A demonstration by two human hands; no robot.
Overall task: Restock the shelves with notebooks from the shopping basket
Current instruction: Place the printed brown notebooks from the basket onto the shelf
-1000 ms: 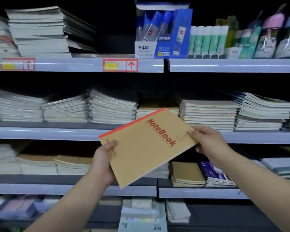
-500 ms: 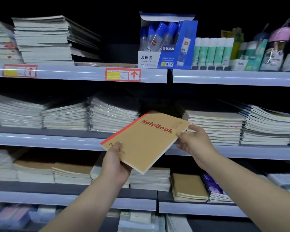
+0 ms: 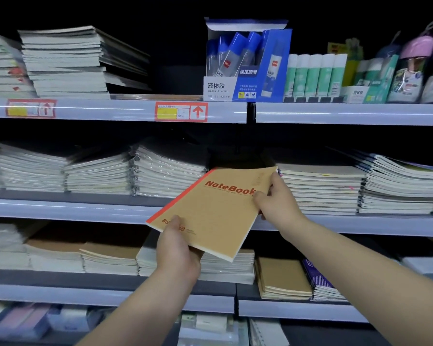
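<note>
Kraft-brown cover, red spine strip, red "NoteBook" title: one notebook [image 3: 215, 213], held in the air in front of the middle shelf [image 3: 73, 211], with its far edge raised toward a dark gap [image 3: 235, 158] between two stacks.

Left hand [image 3: 178, 253]: grips the near spine-side corner, thumb on the cover, fingers beneath; judged to carry the weight.

Right hand [image 3: 275, 203]: pinches the far right edge, thumb on top; judged to steer the leading corner.

Tilt: judged to suit sliding the notebook flat into the gap.

Gap: bounded on the left by a film-wrapped stack [image 3: 168, 173] and on the right by a plain stack [image 3: 320, 188]. Its floor is hidden behind the cover.

Headroom: dark space up to the upper shelf [image 3: 335, 113], seemingly ample.

Side room: tight. The right hand sits just beside the plain stack's corner and may brush it.

Basket: not in view.
</note>
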